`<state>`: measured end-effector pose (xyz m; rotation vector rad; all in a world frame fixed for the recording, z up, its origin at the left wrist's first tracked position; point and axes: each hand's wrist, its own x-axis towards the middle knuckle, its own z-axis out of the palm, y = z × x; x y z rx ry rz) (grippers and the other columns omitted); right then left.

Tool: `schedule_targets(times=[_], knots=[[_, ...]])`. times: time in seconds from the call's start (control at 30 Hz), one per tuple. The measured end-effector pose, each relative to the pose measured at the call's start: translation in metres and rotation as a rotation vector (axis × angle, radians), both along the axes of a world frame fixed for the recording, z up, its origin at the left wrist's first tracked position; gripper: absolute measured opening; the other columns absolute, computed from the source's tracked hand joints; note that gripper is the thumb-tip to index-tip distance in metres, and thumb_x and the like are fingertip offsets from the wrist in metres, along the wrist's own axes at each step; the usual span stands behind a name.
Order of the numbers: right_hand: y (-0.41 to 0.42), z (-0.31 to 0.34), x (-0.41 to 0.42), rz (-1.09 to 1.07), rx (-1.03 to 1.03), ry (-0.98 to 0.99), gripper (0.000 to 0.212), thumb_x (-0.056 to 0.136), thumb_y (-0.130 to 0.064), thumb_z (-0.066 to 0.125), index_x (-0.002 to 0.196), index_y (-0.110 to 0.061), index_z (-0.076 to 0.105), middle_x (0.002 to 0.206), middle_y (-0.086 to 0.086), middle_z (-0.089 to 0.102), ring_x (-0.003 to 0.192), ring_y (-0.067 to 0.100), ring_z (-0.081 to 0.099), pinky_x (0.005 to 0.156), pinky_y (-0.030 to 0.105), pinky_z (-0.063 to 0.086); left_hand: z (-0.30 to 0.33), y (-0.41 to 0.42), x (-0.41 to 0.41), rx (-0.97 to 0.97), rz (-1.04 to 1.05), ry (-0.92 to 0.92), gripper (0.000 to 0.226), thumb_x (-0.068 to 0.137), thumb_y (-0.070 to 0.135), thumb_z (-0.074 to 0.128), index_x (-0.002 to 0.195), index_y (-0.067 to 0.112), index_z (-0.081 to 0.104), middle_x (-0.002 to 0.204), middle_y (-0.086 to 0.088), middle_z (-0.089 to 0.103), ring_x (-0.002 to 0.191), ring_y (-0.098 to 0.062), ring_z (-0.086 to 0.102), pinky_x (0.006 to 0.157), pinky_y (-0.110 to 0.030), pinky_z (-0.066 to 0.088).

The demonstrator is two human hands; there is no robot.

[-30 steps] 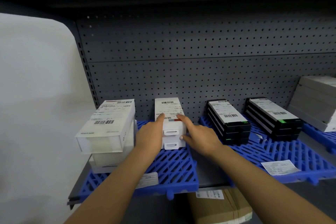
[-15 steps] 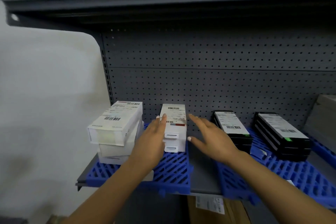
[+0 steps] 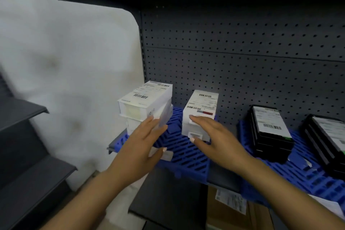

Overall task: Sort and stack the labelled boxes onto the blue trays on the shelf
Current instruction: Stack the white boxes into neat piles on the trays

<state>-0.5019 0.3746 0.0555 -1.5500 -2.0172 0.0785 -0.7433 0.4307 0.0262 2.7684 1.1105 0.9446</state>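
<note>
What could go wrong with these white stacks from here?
1. The left white stack looks skewed, its top box overhanging those beneath; a brush from the open left hand could topple it.
2. The narrow white stack stands tall on the left blue tray; the open right hand in front could knock it.

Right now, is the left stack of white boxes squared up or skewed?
Skewed. The top white box sits twisted and overhangs the boxes beneath it on the blue tray. The left hand is open beside the stack.
</note>
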Motion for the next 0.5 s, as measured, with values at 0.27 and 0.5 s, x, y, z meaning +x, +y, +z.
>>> schedule_targets(times=[0.27,0.5], knots=[[0.018,-0.001,-0.039,0.067,-0.036,0.014,0.062,0.093,-0.044,0.051,0.146,-0.040,0.020,0.148,-0.018,0.031,0.133,0.001,0.026,0.107,0.018,0.025,0.007,0.011,-0.044,0.077,0.217,-0.080,0.065,0.075,0.028,0.077,0.133,0.023,0.048,0.136,0.000,0.050,0.122,-0.014,0.040,0.096,-0.030,0.035],[0.054,-0.001,-0.076,-0.036,-0.054,0.124,0.080,0.090,-0.044,0.056,0.146,-0.048,-0.002,0.148,-0.010,0.035,0.132,0.008,0.036,0.101,0.019,0.033,0.015,0.066,-0.077,0.046,0.203,-0.079,0.086,0.080,0.038,0.069,0.149,0.029,0.019,0.154,-0.002,0.025,0.138,-0.020,0.025,0.106,-0.036,0.024]])
